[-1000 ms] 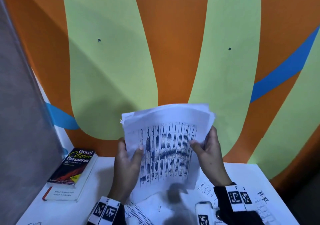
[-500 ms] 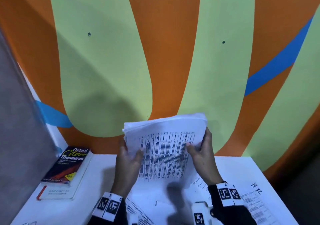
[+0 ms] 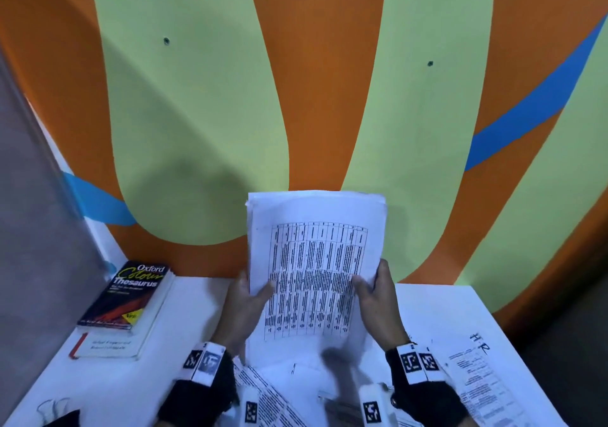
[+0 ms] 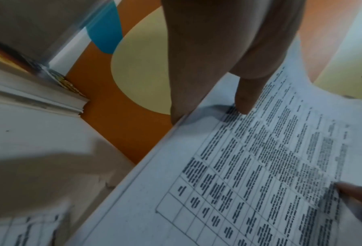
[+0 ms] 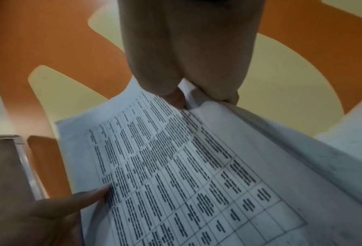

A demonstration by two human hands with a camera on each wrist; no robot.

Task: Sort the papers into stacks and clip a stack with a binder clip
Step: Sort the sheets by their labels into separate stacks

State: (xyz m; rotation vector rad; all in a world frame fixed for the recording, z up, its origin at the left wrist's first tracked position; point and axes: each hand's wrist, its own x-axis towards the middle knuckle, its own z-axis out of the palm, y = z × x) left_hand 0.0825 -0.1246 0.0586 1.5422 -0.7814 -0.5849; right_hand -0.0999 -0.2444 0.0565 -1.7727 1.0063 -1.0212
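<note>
A stack of white papers [image 3: 316, 262] with a printed table on its top sheet stands nearly upright over the white table [image 3: 194, 321]. My left hand [image 3: 253, 298] grips its left edge, thumb on the front sheet, and my right hand [image 3: 371, 291] grips its right edge the same way. The sheets' top edges look roughly even. The left wrist view shows the stack [image 4: 260, 166] with my left thumb pressed on the print. In the right wrist view the stack [image 5: 176, 166] is pinched between my right thumb and fingers. No binder clip is visible.
Loose printed sheets [image 3: 279, 400] lie on the table below the stack, and more sheets [image 3: 477, 377] marked "HR" lie at the right. An Oxford thesaurus [image 3: 128, 298] rests on another book at the left. A striped wall [image 3: 204, 114] rises right behind the table.
The stack's splayed top edges have come together into a squarer block, held more upright. Both hands keep their grip on its sides.
</note>
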